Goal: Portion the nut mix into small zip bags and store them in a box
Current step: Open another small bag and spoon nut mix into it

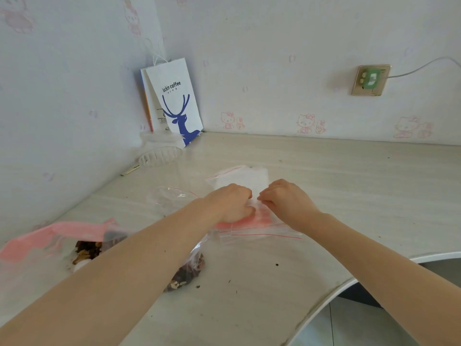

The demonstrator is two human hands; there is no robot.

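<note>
My left hand (233,203): fingers curled, the tips pinching the clear plastic at the top of the stack of small zip bags (259,232), at the middle of the bench (349,186).
My right hand (287,202): just beside the left, fingertips nearly meeting it; fingers bent and pinching the same plastic from the right side.
Stack of small zip bags: lies flat under both my hands, red seal lines along the side towards the front edge, a pink tint where the seals overlap.
Flat clear bag (239,177): just behind my hands, towards the rear edge, with a red seal line on its left side. I cannot tell whether it touches the stack.
Crumpled clear bag (169,198): left of my left wrist, puffed up and not flat.
Large zip bag (50,236): near the left edge, partly under my left forearm, its pink closure strip on top.
Nut mix (184,275): dark and pale pieces inside the large zip bag, showing on both sides of my forearm.
Clear plastic container (159,156): near the rear left corner, in front of the paper bag.
Paper bag (174,101): white with a blue deer and "luckin coffee", standing in the rear left corner against the wall.
Wall socket (371,79): above the rear edge, with a green plug and a white cable running right.
Bench surface: pale, with dark crumbs scattered near the curved front edge.
</note>
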